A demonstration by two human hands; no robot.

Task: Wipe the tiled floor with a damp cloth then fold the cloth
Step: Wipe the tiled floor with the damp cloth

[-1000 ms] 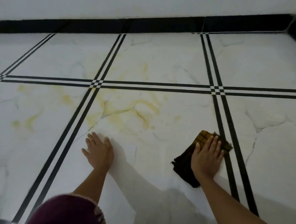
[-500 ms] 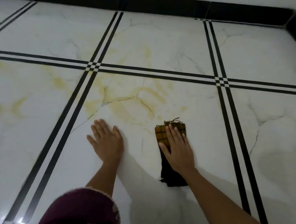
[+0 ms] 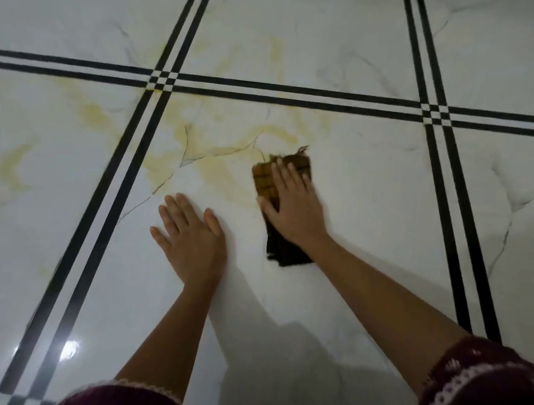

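A folded cloth (image 3: 265, 178), yellow-brown plaid at its far end and dark at its near end, lies flat on the white marble-look tiled floor (image 3: 370, 190). My right hand (image 3: 294, 204) presses down on it with fingers spread, covering its middle. The cloth sits at the right edge of a yellowish stain (image 3: 217, 167) on the centre tile. My left hand (image 3: 190, 238) rests palm-down on the bare tile to the left of the cloth, fingers apart, holding nothing.
Double black border lines (image 3: 129, 167) cross the floor, one pair left of my hands, one pair (image 3: 449, 199) to the right, one pair (image 3: 298, 95) running across beyond the cloth. More yellow marks (image 3: 12, 165) lie on the left tile. Maroon sleeves (image 3: 483, 391) show at the bottom.
My right hand has slid the cloth leftward from the right-hand black lines onto the centre tile, then slightly forward into the stain's edge. The left hand stays planted.
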